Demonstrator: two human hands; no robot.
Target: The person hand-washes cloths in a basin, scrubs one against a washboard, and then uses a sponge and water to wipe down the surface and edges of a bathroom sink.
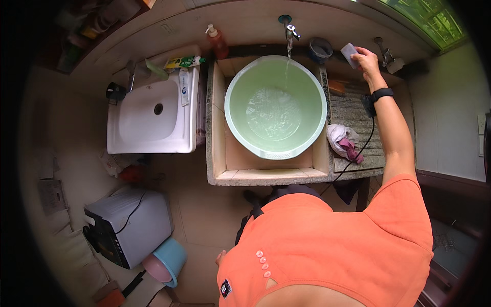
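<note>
My right hand [366,61] holds a pale, whitish rectangular block [349,55], which looks like a bar of soap. It is raised over the back of the ribbed stone washboard [356,111]. Only the fingertips of my left hand [221,258] show beside my torso, and the rest is hidden. Before me a light green plastic basin [239,99] stands in a tiled sink [264,165]. Water runs into it from a metal tap [290,32], and shallow, rippling water covers its bottom. A bundled white and purple cloth [341,138] lies on the washboard, right of the basin.
A white washbasin [149,122] on the left carries toothpaste tubes [184,86]. Behind the sink stand a red pump bottle [217,41] and a round tub [320,50]. A brush [336,86] lies on the washboard. A grey machine [134,222] and a blue bucket [176,257] are lower left.
</note>
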